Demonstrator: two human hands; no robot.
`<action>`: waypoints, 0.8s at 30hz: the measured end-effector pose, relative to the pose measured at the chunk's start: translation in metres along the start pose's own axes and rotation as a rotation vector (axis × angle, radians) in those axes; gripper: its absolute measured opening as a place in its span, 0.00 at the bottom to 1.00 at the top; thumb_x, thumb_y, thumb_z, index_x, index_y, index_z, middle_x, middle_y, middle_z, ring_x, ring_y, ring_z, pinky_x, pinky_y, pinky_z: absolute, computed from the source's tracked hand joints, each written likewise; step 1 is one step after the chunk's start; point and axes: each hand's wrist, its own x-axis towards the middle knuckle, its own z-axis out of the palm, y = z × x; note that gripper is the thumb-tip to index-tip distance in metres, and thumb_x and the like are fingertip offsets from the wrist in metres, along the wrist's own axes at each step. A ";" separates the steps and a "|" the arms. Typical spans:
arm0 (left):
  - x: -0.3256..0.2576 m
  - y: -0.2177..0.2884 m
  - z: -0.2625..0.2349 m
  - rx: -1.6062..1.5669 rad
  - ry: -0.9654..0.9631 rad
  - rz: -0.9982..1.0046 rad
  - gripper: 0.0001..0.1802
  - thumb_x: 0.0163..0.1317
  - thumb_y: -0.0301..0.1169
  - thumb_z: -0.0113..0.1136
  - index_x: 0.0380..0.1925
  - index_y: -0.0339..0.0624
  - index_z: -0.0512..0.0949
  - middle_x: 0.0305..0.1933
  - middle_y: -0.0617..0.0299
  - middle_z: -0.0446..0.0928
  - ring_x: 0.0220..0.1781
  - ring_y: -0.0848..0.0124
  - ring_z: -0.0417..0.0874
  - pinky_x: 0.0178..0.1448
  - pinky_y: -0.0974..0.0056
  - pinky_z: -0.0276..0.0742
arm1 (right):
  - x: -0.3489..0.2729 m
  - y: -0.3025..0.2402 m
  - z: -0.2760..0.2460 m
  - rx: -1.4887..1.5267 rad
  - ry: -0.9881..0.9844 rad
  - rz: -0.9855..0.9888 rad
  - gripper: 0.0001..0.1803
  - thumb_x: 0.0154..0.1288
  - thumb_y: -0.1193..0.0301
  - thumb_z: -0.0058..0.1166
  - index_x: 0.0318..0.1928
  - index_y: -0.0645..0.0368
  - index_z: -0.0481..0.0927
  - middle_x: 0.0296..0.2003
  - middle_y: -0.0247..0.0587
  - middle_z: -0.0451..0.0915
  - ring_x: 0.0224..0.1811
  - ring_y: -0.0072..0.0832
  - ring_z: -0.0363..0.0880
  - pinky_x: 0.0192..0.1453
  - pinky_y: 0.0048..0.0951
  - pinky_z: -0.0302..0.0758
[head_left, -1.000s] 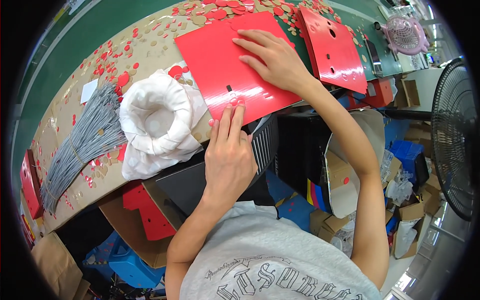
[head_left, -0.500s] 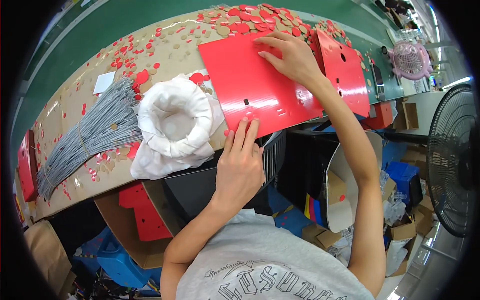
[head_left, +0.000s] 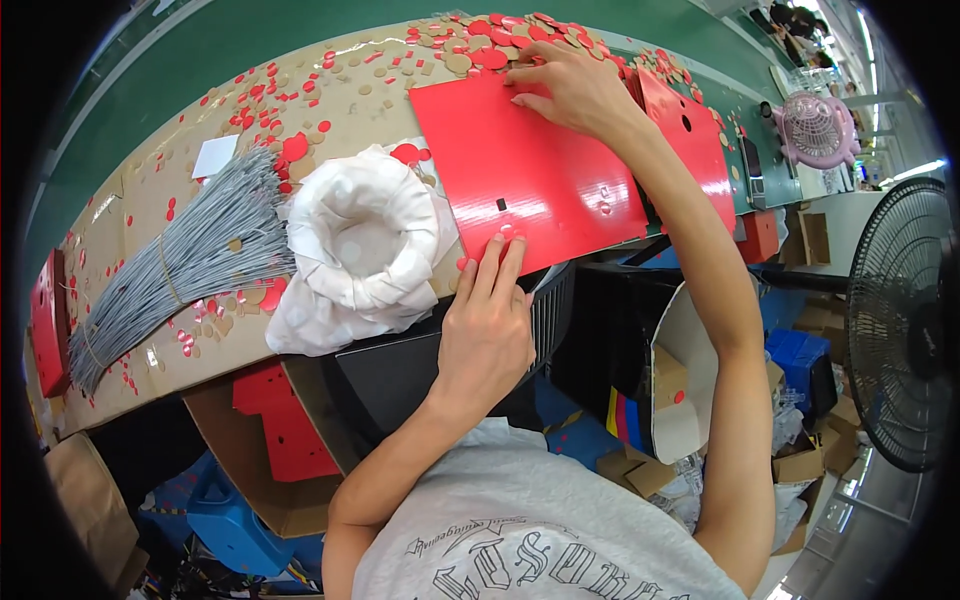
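Note:
A flat red sheet point(head_left: 540, 160) of card or plastic lies on the work table, with a small dark square hole near its close edge. My left hand point(head_left: 485, 325) rests its outstretched fingers on the near left edge of the sheet. At the far edge is my right hand point(head_left: 575, 90), its fingers apart and bent over the sheet's top side, next to a heap of red and brown punched-out discs point(head_left: 490, 45). Whether the right fingertips touch the sheet or the discs I cannot tell.
Left of the sheet stands a white cloth bag point(head_left: 365, 235) with a rolled rim, then a bundle of grey wire ties point(head_left: 185, 265). More red pieces point(head_left: 690, 140) stand to the right. Below the table is a cardboard box point(head_left: 250, 470); a black fan point(head_left: 900, 325) stands at right.
My right hand has moved away from me, from over the sheet to its far edge. My left fingers stay on the near edge. The whole view has shifted slightly.

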 end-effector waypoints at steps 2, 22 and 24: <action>0.000 -0.002 -0.001 -0.003 0.016 0.006 0.09 0.60 0.23 0.60 0.26 0.24 0.78 0.66 0.46 0.72 0.67 0.50 0.72 0.69 0.49 0.71 | 0.006 0.003 -0.004 -0.002 -0.054 0.004 0.16 0.62 0.62 0.63 0.50 0.46 0.87 0.55 0.34 0.80 0.59 0.36 0.79 0.59 0.39 0.78; -0.010 0.002 -0.005 -0.017 0.037 0.041 0.09 0.62 0.24 0.59 0.26 0.27 0.77 0.67 0.44 0.70 0.72 0.48 0.68 0.71 0.43 0.68 | 0.009 -0.003 -0.039 0.206 0.229 -0.183 0.19 0.50 0.71 0.65 0.44 0.56 0.75 0.43 0.39 0.82 0.48 0.42 0.81 0.56 0.39 0.76; -0.015 0.011 -0.014 -0.097 0.083 0.067 0.08 0.57 0.22 0.62 0.24 0.28 0.76 0.66 0.43 0.72 0.70 0.46 0.70 0.69 0.43 0.70 | 0.002 0.005 -0.062 0.068 0.447 -0.333 0.20 0.50 0.69 0.67 0.45 0.55 0.76 0.44 0.38 0.82 0.49 0.40 0.81 0.56 0.39 0.76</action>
